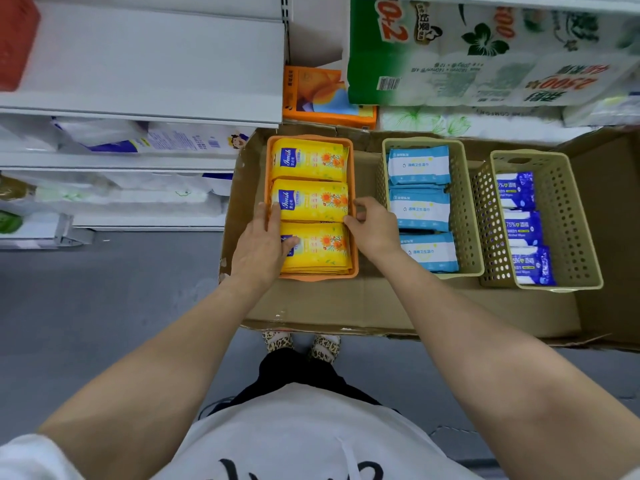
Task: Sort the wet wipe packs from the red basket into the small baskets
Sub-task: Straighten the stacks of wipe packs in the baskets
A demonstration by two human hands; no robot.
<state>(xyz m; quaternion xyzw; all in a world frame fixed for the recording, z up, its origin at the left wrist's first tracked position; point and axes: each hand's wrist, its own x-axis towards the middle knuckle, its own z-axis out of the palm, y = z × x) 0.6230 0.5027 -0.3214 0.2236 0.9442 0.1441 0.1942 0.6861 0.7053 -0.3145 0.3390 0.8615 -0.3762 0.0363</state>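
An orange basket (pixel 354 161) holds three rows of yellow wet wipe packs (pixel 311 200). My left hand (pixel 265 242) lies on the basket's left rim, thumb on the nearest yellow pack (pixel 320 249). My right hand (pixel 372 225) touches the right edge of the same packs, fingers curled at the basket's right wall. A beige basket (pixel 465 209) in the middle holds light blue packs (pixel 419 207). A second beige basket (pixel 568 216) on the right holds dark blue packs (pixel 523 223). No red basket is in view.
All three baskets sit on a flattened cardboard sheet (pixel 346 306) on the grey floor (pixel 104 299). White shelves (pixel 138 109) with tissue packs stand at the left. Large toilet paper packs (pixel 485 53) and an orange pack (pixel 322 95) lie behind the baskets.
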